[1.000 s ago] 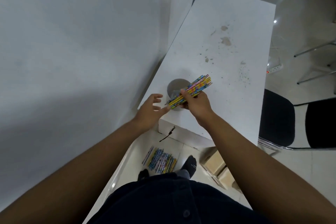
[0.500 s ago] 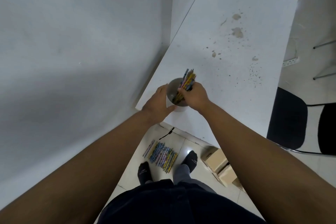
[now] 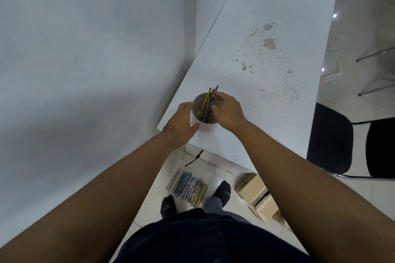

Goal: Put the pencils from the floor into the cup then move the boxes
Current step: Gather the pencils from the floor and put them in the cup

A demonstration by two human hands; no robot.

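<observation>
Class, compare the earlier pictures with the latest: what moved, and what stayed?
The right hand tipped the bundle of pencils from above the cup down into it and still holds their tops. The left hand closed onto the cup. The floor pencils and boxes stayed put.

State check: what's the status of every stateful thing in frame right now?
cup, upright on the table, holding pencils
pencils in cup, leaning, ends above rim
floor pencils, lying piled, not yet picked up
boxes, untouched, partly hidden
left hand, grips cup
right hand, pinches pencils in cup
</observation>
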